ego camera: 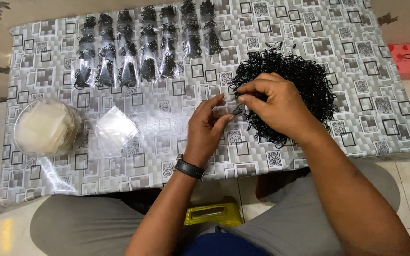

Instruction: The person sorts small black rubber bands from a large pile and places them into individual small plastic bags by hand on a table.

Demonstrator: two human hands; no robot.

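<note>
clear filled packets [145, 47] rowed top-left

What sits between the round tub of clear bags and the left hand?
Head view: a loose stack of small clear bags lies on the patterned tablecloth, between the round tub and the left hand.

bare arms, no sleeves showing, just a black wristwatch [189, 168] on the left wrist and grey trousers [86, 223]

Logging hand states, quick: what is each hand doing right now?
Left hand: closed on a small clear bag.
Right hand: fingers pinched on black bands at the bag's mouth.
</note>
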